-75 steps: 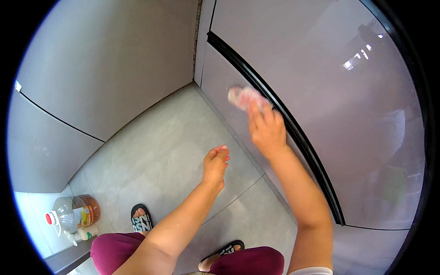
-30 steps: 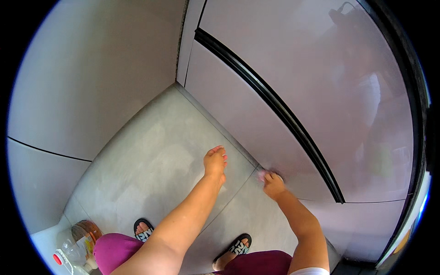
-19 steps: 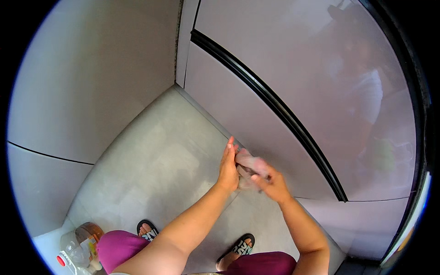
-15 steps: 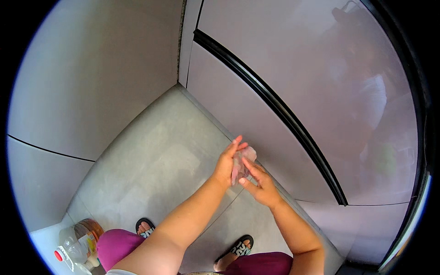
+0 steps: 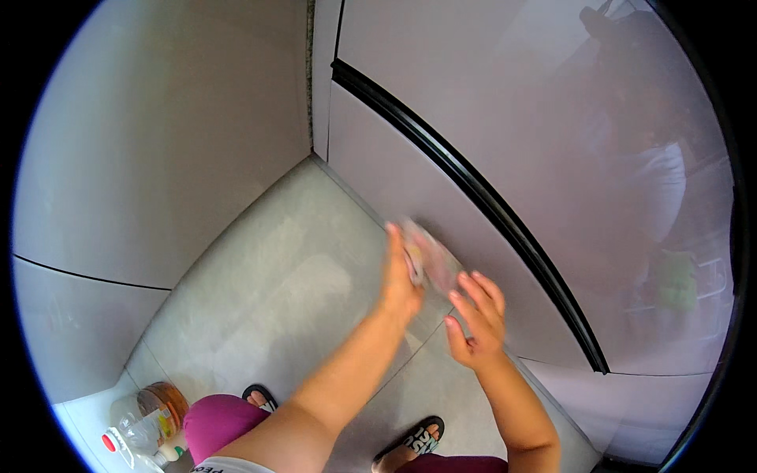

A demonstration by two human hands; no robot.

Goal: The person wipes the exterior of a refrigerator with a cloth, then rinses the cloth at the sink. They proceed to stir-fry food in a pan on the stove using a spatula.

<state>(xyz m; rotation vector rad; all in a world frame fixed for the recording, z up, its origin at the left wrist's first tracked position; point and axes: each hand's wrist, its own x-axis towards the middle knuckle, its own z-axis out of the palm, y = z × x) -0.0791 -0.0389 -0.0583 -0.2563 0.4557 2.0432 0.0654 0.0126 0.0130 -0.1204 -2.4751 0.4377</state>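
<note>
Your left hand point(image 5: 400, 272) stood nearly upright above the grey floor point(image 5: 252, 307), palm turned to the right; the pink-and-white cloth point(image 5: 434, 254) lay against its palm side and reached out toward your right hand point(image 5: 479, 322). Your left fingers pointed upward along the cloth; blur hid their tips, so whether they pinched it could not be told. Your right fingers were spread, the thumb well apart from them; the fingertips were just beside the cloth's lower end, and whether they touched it could not be told.

Cloth position: in front of the lower panel point(image 5: 371, 162) as seen from above, below the black strip point(image 5: 473, 179) and well apart from it; contact with the panel could not be confirmed. A clear bottle point(image 5: 148, 418) stood far off at the lower left, out of the way.

Handling notes: the step appeared to be rearranging the cloth between two hands; good practice was to anchor one edge firmly between left thumb and palm; to let the right fingers gather the loose end and lay it flat, without bunching; to keep the folds even, so that a smooth face was presented; a loose end was liable to slip or trail on the floor.
</note>
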